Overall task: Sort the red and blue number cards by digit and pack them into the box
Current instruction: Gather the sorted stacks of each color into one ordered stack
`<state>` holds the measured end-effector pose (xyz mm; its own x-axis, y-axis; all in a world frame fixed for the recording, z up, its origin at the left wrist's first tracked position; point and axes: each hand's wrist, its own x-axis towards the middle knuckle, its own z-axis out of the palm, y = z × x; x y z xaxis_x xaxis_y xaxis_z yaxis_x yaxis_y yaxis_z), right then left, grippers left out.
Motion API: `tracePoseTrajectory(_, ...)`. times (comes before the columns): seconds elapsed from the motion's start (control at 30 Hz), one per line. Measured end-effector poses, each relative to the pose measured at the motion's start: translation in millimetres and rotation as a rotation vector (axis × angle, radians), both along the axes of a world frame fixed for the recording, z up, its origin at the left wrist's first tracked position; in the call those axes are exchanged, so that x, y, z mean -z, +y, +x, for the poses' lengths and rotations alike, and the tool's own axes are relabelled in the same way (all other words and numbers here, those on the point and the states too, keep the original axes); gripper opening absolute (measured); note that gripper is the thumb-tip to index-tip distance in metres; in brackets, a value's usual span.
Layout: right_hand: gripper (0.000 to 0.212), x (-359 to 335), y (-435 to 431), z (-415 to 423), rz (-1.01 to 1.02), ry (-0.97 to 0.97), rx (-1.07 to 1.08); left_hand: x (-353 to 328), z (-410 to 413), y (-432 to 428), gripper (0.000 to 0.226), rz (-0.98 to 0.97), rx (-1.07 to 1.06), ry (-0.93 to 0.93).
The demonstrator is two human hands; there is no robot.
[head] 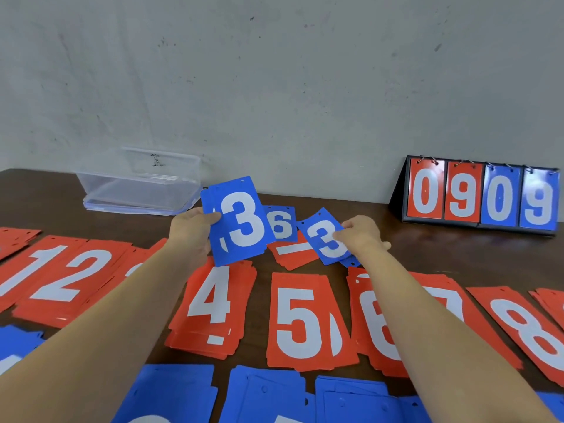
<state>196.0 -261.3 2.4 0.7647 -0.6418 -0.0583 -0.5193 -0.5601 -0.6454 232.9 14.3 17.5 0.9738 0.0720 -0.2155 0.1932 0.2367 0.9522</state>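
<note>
My left hand [190,228] holds a small stack of blue 3 cards [239,221] upright above the table, thumb on the front. My right hand [358,236] pinches another blue 3 card [325,239] that lies tilted on a loose heap with a blue 6 card [282,224] and a red card [294,254]. Red stacks run across the table: 1 [30,270], 2 [76,279], 4 [213,306], 5 [302,322], 6 [369,322], 7 [448,297], 8 [525,331]. Blue stacks [268,395] lie along the near edge. The clear plastic box [140,184] stands at the back left.
A black flip scoreboard [482,195] showing 0 9 0 9 stands at the back right against the grey wall. More red cards [15,236] lie at the far left, and bare brown tabletop [427,248] shows between the scoreboard and the red row.
</note>
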Motion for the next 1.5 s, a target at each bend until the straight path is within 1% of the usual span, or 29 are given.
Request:
tracePoseTrajectory(0.07, 0.016, -7, -3, -2, 0.287, -0.197, 0.056, -2, -2, 2, 0.017, 0.003, -0.013, 0.001)
tracePoseTrajectory(0.1, 0.02, -15, 0, -5, 0.435, -0.288, 0.077, -3, -4, 2, 0.021, 0.003, -0.015, -0.001)
tracePoseTrajectory(0.17, 0.025, -32, 12, -10, 0.707, -0.418, 0.063, -6, -8, 0, 0.024, -0.005, -0.01, -0.006)
tracePoseTrajectory(0.2, 0.026, -39, 20, -12, 0.816, -0.447, 0.018, -7, -10, -1, 0.023, -0.01, 0.002, -0.012)
tracePoseTrajectory(0.27, 0.028, -47, 43, -15, 0.925, -0.43, -0.114, -9, -15, -5, 0.018, -0.033, 0.032, -0.019)
tracePoseTrajectory(0.3, 0.023, -49, 55, -16, 0.923, -0.412, -0.174, -11, -19, -7, 0.016, -0.038, 0.044, -0.016)
tracePoseTrajectory(0.37, 0.014, -47, 78, -18, 0.848, -0.361, -0.25, -14, -24, -11, 0.019, -0.048, 0.068, -0.011)
tracePoseTrajectory(0.43, 0.015, -44, 93, -22, 0.789, -0.322, -0.274, -19, -31, -13, 0.022, -0.08, 0.086, -0.005)
tracePoseTrajectory(0.5, 0.016, -42, 101, -25, 0.781, -0.312, -0.302, -22, -35, -14, 0.022, -0.114, 0.086, -0.013)
tracePoseTrajectory(0.6, 0.019, -40, 107, -28, 0.774, -0.353, -0.319, -24, -41, -16, 0.025, -0.169, 0.089, -0.028)
tracePoseTrajectory(0.67, 0.02, -39, 111, -28, 0.724, -0.406, -0.275, -25, -46, -19, 0.024, -0.208, 0.091, -0.015)
tracePoseTrajectory(0.7, 0.02, -38, 113, -27, 0.693, -0.431, -0.249, -27, -50, -21, 0.022, -0.188, 0.095, -0.006)
tracePoseTrajectory(0.77, 0.02, -37, 116, -27, 0.658, -0.448, -0.238, -27, -55, -24, 0.017, -0.032, 0.12, -0.037)
tracePoseTrajectory(0.83, 0.019, -38, 115, -31, 0.704, -0.416, -0.298, -25, -57, -22, 0.026, 0.107, 0.12, -0.06)
tracePoseTrajectory(0.9, 0.016, -42, 104, -33, 0.762, -0.378, -0.329, -24, -56, -15, 0.024, 0.119, 0.088, -0.068)
tracePoseTrajectory(0.97, 0.017, -45, 81, -27, 0.743, -0.382, -0.216, -23, -54, -2, 0.016, 0.083, 0.047, -0.063)
tracePoseTrajectory(1.03, 0.016, -42, 54, -16, 0.699, -0.376, -0.04, -21, -50, 13, 0.016, 0.076, 0.034, -0.06)
tracePoseTrajectory(1.07, 0.018, -39, 45, -12, 0.67, -0.346, 0.023, -19, -47, 20, 0.018, 0.073, 0.033, -0.06)
tracePoseTrajectory(1.13, 0.027, -31, 38, 0, 0.574, -0.273, 0.032, -18, -42, 31, 0.026, 0.068, 0.018, -0.05)
tracePoseTrajectory(1.17, 0.037, -27, 40, 8, 0.505, -0.234, 0.013, -17, -41, 36, 0.03, 0.071, 0.01, -0.045)
tracePoseTrajectory(1.23, 0.065, -19, 50, 23, 0.327, -0.126, -0.023, -14, -36, 42, 0.034, 0.079, 0.017, -0.045)
tracePoseTrajectory(1.27, 0.073, -16, 56, 30, 0.241, -0.067, -0.048, -12, -34, 44, 0.034, 0.088, 0.025, -0.043)
tracePoseTrajectory(1.37, 0.081, -14, 80, 43, 0.035, 0.096, -0.127, -7, -27, 53, 0.03, 0.119, 0.036, -0.026)
tracePoseTrajectory(1.5, 0.095, -8, 104, 57, -0.189, 0.238, -0.085, 0, -16, 68, 0.037, 0.165, 0.004, 0.006)
